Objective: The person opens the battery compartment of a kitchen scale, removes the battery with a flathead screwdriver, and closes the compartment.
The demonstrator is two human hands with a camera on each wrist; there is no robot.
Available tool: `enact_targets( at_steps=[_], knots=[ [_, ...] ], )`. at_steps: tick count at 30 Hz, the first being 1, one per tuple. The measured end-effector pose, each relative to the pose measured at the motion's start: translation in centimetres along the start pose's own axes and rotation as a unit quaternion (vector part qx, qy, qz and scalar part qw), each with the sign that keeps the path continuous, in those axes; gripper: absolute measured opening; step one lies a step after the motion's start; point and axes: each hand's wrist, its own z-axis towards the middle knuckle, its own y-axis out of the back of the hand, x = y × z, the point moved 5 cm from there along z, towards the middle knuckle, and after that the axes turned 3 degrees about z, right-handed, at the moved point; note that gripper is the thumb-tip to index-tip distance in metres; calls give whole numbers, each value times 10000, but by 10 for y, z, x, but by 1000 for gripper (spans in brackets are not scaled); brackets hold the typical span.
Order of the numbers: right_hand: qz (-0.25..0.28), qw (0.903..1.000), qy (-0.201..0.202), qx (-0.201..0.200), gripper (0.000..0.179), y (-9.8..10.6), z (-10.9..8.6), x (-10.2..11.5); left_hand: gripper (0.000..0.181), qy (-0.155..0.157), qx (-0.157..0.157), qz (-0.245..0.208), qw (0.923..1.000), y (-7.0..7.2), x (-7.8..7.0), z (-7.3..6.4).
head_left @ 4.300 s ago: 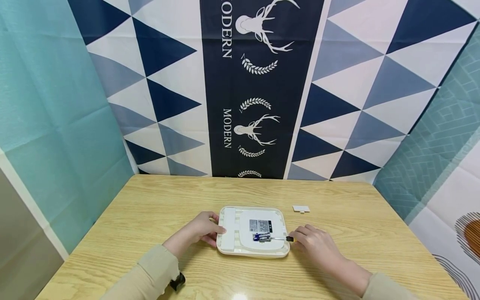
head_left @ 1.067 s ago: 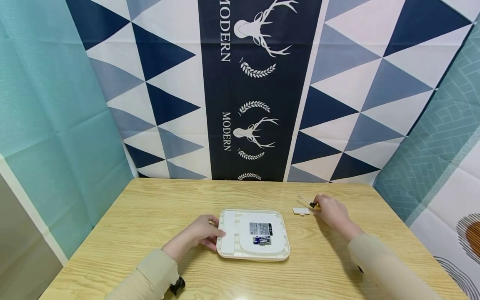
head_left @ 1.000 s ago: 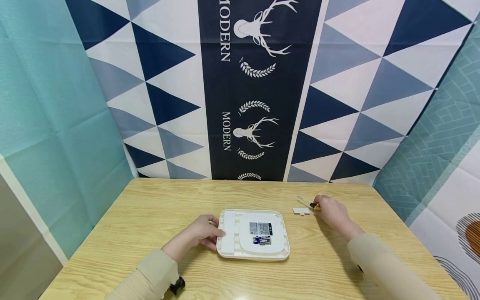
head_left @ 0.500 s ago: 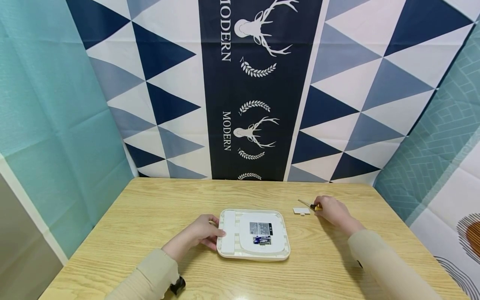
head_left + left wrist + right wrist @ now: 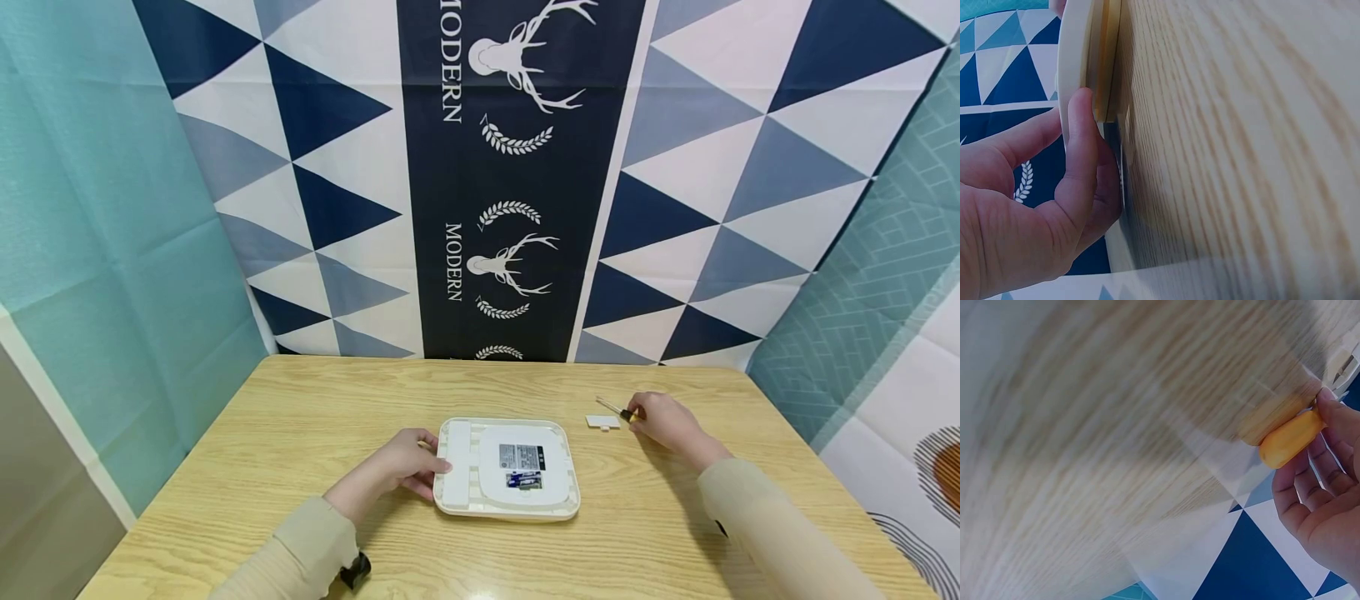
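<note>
A white device with rounded corners [image 5: 480, 492] lies back side up on the table, showing a grey label and an uncovered battery compartment [image 5: 524, 481] with blue batteries in it. My left hand [image 5: 405, 463] grips its left edge, thumb on top and fingers at the side; the left wrist view shows this hand [image 5: 1054, 194] close against the rim. At the back right, my right hand [image 5: 663, 419] pinches a screwdriver [image 5: 611, 407] by its yellow handle, metal shaft pointing left and away. In the right wrist view, the orange-yellow handle [image 5: 1291, 439] lies at the tabletop, between thumb and fingers.
A small white battery cover [image 5: 602, 422] lies just left of my right hand, beside the screwdriver. The wooden table [image 5: 337, 400] ends at a patterned cloth backdrop [image 5: 360, 250], with cloth hanging on both sides.
Earlier, the screwdriver was over the battery compartment; my right hand has carried it to the back right, beside the cover. Since then its shaft has tilted slightly. The left hand stays put.
</note>
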Motion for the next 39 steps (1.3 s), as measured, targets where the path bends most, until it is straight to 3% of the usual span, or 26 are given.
enact_targets(
  at_steps=[18,39],
  knots=[
    [41,9997,-146,213,31,15,-4,7,44,55,13,-87,9999,0,2,2],
    [-94,9999,115,58,31,43,-11,48,46,10,19,-46,10000,0,2,1]
  ],
)
